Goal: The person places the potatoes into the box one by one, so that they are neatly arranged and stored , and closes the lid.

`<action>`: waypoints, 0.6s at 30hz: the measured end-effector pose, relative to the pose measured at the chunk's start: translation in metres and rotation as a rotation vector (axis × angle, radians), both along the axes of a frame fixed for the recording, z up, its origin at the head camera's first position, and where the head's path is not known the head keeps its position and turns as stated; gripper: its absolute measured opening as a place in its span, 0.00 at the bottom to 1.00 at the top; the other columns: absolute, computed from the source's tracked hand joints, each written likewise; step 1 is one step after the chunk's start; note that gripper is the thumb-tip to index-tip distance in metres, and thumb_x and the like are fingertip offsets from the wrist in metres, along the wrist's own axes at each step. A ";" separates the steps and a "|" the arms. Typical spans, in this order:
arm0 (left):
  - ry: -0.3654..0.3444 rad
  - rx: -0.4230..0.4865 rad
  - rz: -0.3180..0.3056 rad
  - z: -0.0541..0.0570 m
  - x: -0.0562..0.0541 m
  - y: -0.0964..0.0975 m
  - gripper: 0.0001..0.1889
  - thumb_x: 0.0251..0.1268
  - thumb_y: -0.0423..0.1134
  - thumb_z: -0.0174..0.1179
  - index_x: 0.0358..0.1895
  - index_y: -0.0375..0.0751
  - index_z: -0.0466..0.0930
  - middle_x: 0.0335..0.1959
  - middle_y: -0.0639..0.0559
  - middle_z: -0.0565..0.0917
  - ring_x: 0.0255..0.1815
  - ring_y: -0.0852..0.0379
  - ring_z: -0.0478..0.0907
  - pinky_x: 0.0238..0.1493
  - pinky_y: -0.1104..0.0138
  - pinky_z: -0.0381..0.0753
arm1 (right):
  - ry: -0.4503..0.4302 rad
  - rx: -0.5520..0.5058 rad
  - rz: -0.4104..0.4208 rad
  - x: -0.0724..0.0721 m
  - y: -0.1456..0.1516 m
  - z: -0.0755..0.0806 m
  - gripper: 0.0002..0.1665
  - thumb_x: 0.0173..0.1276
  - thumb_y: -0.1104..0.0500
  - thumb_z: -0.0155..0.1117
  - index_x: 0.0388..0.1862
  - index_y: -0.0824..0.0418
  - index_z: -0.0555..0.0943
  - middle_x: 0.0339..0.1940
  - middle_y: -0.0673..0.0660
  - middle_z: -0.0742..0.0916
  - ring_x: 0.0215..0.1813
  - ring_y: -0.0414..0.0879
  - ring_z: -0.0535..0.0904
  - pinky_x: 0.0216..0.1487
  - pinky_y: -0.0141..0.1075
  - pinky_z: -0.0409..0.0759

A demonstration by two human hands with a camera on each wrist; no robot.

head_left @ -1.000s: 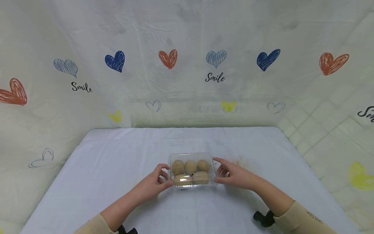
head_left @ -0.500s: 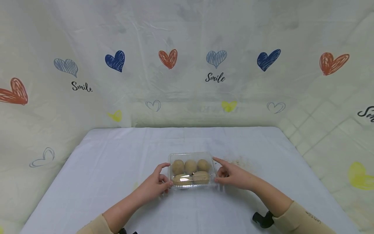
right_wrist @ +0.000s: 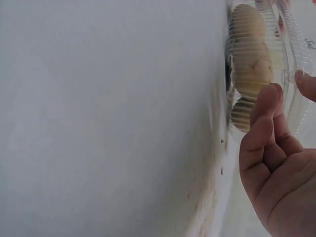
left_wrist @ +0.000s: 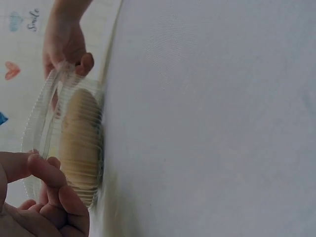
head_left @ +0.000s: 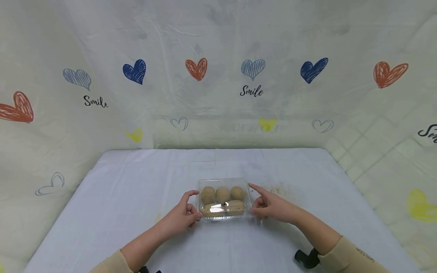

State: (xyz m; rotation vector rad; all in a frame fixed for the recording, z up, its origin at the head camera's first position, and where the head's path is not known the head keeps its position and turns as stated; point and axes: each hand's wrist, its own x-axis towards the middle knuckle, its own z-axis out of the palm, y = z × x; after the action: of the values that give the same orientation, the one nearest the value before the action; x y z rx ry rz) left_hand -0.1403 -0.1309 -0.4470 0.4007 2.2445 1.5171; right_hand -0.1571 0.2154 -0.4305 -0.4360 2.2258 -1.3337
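A clear plastic clamshell container (head_left: 223, 181) with several potatoes (head_left: 223, 195) inside sits on the white-covered table, its lid over them. At its left side is my left hand (head_left: 177, 217), index finger at the upper edge and thumb at the near corner. My right hand (head_left: 277, 206) has its index finger stretched to the far right corner and its thumb at the near one. Seen from the right wrist, the thumb (right_wrist: 307, 86) and fingers pinch the rim. The left wrist view shows the left fingers (left_wrist: 47, 173) curled at the rim, partly hiding the container's end.
The white tablecloth (head_left: 136, 182) spreads around the container, with brownish crumbs or stains (head_left: 281, 189) beyond the right hand. A curtain (head_left: 218, 106) printed with hearts hangs behind the table. A black device (head_left: 307, 258) is strapped at the right wrist.
My left index finger has straightened along the container's edge, and the right hand's other fingers have tucked in slightly. The container stays in place.
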 end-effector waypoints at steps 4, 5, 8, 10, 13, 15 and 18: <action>0.000 -0.012 0.006 0.000 -0.001 0.001 0.36 0.70 0.33 0.60 0.73 0.43 0.49 0.26 0.51 0.77 0.22 0.58 0.72 0.26 0.68 0.70 | -0.010 -0.005 0.004 0.000 0.000 -0.001 0.55 0.69 0.55 0.67 0.82 0.59 0.42 0.33 0.56 0.84 0.34 0.50 0.81 0.37 0.42 0.78; 0.003 -0.014 0.006 0.000 -0.001 0.001 0.36 0.70 0.33 0.61 0.73 0.43 0.49 0.26 0.51 0.78 0.22 0.58 0.72 0.26 0.68 0.70 | -0.014 -0.006 0.004 0.000 0.000 -0.001 0.55 0.69 0.55 0.67 0.82 0.59 0.42 0.33 0.56 0.85 0.34 0.50 0.81 0.37 0.43 0.78; 0.008 -0.017 0.003 0.000 -0.001 0.000 0.36 0.70 0.34 0.61 0.74 0.43 0.49 0.27 0.51 0.79 0.23 0.57 0.73 0.26 0.68 0.70 | -0.028 -0.008 -0.002 0.000 0.000 0.000 0.55 0.70 0.56 0.67 0.82 0.58 0.41 0.34 0.57 0.85 0.35 0.52 0.81 0.36 0.43 0.78; 0.007 -0.019 0.002 0.000 -0.002 0.000 0.36 0.70 0.34 0.61 0.74 0.43 0.49 0.28 0.51 0.80 0.25 0.56 0.74 0.27 0.67 0.71 | -0.037 -0.006 -0.009 0.000 0.000 0.000 0.55 0.69 0.56 0.67 0.82 0.57 0.41 0.34 0.58 0.85 0.35 0.53 0.81 0.36 0.43 0.77; 0.000 -0.022 0.000 0.001 -0.002 -0.001 0.36 0.70 0.35 0.61 0.74 0.43 0.49 0.29 0.51 0.81 0.26 0.55 0.75 0.27 0.67 0.71 | -0.045 -0.004 -0.017 0.000 -0.001 0.000 0.55 0.69 0.56 0.67 0.82 0.57 0.42 0.34 0.59 0.85 0.35 0.53 0.81 0.37 0.43 0.78; -0.004 -0.026 0.000 0.001 -0.003 -0.001 0.36 0.70 0.36 0.61 0.74 0.43 0.49 0.29 0.50 0.81 0.26 0.55 0.76 0.28 0.66 0.71 | -0.049 -0.007 -0.021 0.000 -0.001 0.000 0.55 0.69 0.56 0.67 0.82 0.56 0.42 0.34 0.59 0.85 0.35 0.52 0.81 0.37 0.42 0.78; -0.005 -0.027 -0.002 0.001 -0.002 -0.001 0.36 0.70 0.36 0.61 0.74 0.43 0.50 0.30 0.50 0.82 0.26 0.55 0.76 0.28 0.66 0.71 | -0.057 -0.011 -0.029 0.001 -0.002 0.000 0.55 0.69 0.57 0.67 0.82 0.56 0.42 0.33 0.59 0.85 0.34 0.51 0.80 0.36 0.42 0.78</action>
State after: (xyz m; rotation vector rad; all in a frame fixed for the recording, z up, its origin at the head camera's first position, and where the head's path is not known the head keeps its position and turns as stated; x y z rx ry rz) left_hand -0.1428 -0.1315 -0.4457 0.3905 2.2583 1.4833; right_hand -0.1565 0.2139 -0.4302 -0.3662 2.1870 -1.3572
